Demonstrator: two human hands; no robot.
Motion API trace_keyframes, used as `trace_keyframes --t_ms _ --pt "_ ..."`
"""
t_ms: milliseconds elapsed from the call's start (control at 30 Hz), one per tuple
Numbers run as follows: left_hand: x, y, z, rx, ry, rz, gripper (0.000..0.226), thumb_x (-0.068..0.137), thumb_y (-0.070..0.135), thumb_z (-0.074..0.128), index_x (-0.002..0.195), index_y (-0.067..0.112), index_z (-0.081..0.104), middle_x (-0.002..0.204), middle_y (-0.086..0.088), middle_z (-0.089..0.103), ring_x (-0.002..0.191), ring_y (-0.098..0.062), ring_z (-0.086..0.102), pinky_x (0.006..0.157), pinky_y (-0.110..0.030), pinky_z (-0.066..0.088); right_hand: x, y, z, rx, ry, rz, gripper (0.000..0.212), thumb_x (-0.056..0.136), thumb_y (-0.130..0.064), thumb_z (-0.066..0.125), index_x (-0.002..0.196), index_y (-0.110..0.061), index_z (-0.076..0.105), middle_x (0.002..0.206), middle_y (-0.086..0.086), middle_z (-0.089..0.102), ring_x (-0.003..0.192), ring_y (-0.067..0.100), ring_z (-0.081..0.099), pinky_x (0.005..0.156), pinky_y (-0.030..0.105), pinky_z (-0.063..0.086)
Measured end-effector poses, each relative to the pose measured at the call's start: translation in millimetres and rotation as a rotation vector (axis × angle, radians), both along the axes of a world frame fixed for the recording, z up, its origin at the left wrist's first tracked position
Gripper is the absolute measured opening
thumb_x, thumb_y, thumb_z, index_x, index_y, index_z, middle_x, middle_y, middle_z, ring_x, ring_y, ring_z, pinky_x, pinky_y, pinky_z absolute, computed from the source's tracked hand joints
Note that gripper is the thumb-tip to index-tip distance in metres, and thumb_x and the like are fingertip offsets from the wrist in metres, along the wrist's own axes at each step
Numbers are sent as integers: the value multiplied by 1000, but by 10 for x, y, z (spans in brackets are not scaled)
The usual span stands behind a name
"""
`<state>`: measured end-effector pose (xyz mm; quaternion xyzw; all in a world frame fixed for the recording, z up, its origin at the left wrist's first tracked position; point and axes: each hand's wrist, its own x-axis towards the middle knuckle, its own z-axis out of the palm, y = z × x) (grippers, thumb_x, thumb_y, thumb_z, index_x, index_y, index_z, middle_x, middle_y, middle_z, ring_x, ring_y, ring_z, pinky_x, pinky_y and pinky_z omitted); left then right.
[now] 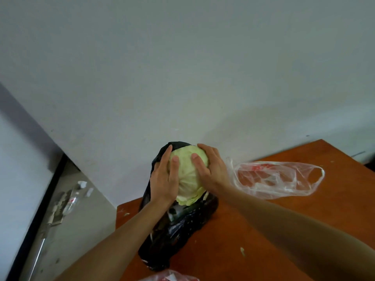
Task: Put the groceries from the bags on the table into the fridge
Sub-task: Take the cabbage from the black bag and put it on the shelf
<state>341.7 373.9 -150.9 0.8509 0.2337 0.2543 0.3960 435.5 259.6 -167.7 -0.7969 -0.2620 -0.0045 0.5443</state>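
A pale green cabbage (187,175) is held above a black plastic bag (178,230) that stands on the brown wooden table (284,230). My left hand (163,179) grips the cabbage's left side and my right hand (211,169) grips its right side, thumbs on top. The cabbage's stalk end points down toward the bag's mouth, and part of the bag rises behind the cabbage. The fridge is out of view.
A crumpled clear plastic bag (278,179) with red print lies on the table to the right. Another clear bag's edge (170,276) shows at the bottom. A grey wall (182,78) stands close behind. Litter and a plastic bottle (71,197) lie on the floor to the left.
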Motion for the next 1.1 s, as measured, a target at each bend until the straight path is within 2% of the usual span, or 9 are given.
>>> trace_keyframes --t_ms 133,267,367,500,633,733,833,933,1100 --pt "-34 -164 61 -106 57 29 61 94 64 22 147 35 31 143 3 47 124 -14 46 99 -31 32 -44 -133 61 -141 84 -7 58 87 -68 37 130 -32 50 125 0 54 109 21 56 97 40 45" --pt "-117 -410 -13 -214 149 46 58 95 63 25 148 39 25 150 3 39 138 -26 33 114 -48 23 -134 -421 45 -270 174 -10 76 76 -81 27 128 -32 51 120 3 59 106 25 59 94 45 47" --pt "-320 -750 -172 -222 187 -2 59 94 65 26 148 41 24 150 3 38 139 -26 33 112 -47 23 -340 -778 -80 -299 170 -20 66 83 -73 33 127 -28 54 116 0 62 102 21 60 91 42 49" --pt "-570 -1253 -342 -186 155 -46 58 95 62 28 145 34 35 144 5 46 132 -18 42 102 -33 30 -668 -1295 -202 -295 125 -60 59 84 -69 33 123 -32 54 118 -3 60 99 17 59 90 39 47" --pt "-612 -1783 -310 -135 111 -86 55 96 58 29 142 31 40 120 9 57 106 -7 51 94 -28 39 -821 -1861 -145 -267 92 -130 57 83 -66 33 128 -35 50 125 -9 55 97 14 54 87 36 43" --pt "-450 -2150 -196 -160 52 -160 72 81 76 22 138 37 42 128 4 57 115 -16 54 100 -44 43 -742 -2289 -4 -244 7 -220 55 83 -67 33 127 -39 49 128 -12 54 104 16 57 88 38 46" --pt "-137 -2539 -17 -163 -17 -249 72 80 76 22 136 36 43 136 0 52 121 -20 51 103 -47 41 -545 -2730 188 -251 -65 -332 61 79 -72 29 126 -39 50 128 -12 52 107 17 56 87 38 46" --pt "223 -3007 205 -168 -101 -412 64 88 59 27 139 24 44 139 -3 51 124 -20 49 105 -42 42 -349 -3227 387 -264 -103 -470 70 77 -75 25 130 -36 49 132 -10 50 109 19 56 89 39 46" --pt "780 -3987 363 -157 -137 -652 64 90 56 26 139 21 44 139 -6 51 121 -22 51 95 -29 41 -200 -4241 601 -277 -109 -716 65 82 -71 30 131 -33 48 130 -5 50 108 22 56 89 37 45"
